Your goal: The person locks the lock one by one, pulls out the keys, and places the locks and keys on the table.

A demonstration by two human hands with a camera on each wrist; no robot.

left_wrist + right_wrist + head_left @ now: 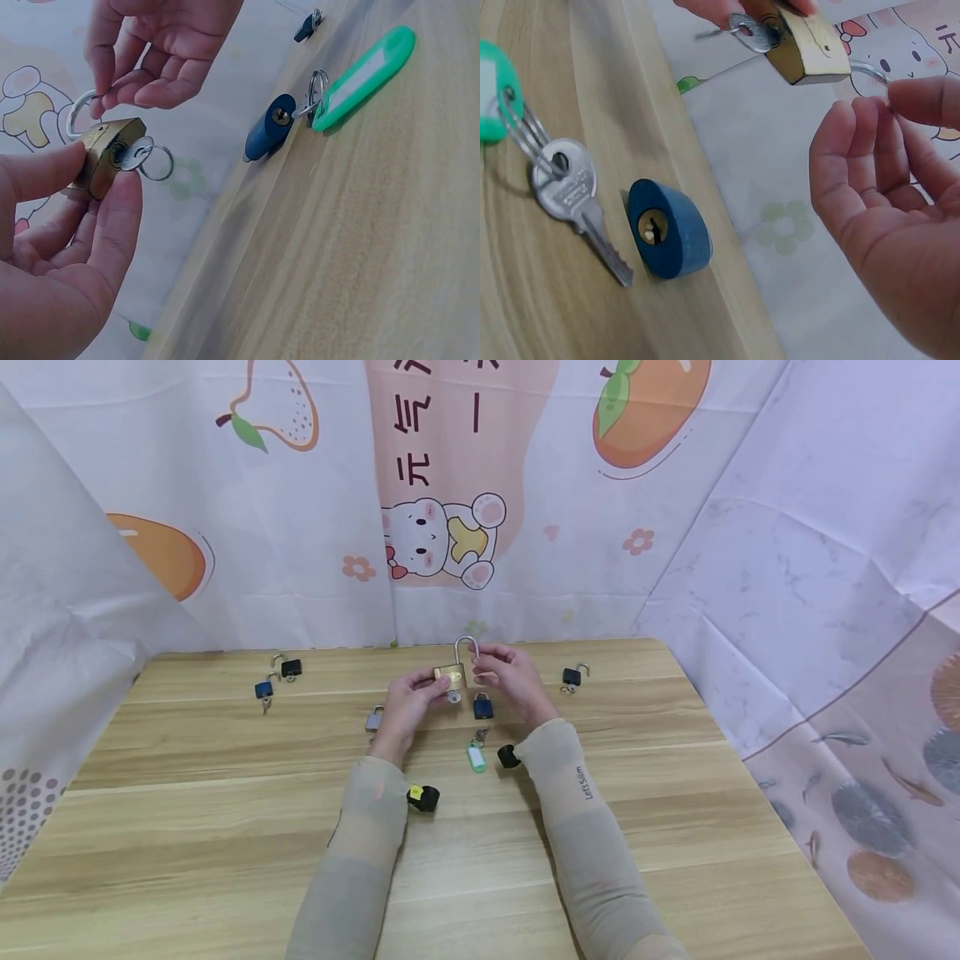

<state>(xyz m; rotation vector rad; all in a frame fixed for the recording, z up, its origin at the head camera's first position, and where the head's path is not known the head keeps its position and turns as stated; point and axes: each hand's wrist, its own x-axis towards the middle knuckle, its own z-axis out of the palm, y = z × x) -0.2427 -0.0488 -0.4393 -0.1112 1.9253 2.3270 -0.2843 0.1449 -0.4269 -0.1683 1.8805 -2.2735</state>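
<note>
Above the wooden table (225,827), the left hand (408,697) grips a square brass padlock (451,676), silver key (133,155) in its keyhole; the right hand (510,681) pinches its raised steel shackle (467,646).

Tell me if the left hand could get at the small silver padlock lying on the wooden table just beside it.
Probably not yet: the left hand grips the brass padlock by its body. The silver padlock lies uncovered beside that wrist, so once freed, the way looks open.

Bright, even light, soft faint shadows; head view bends at edges, wrist views softer.
</note>
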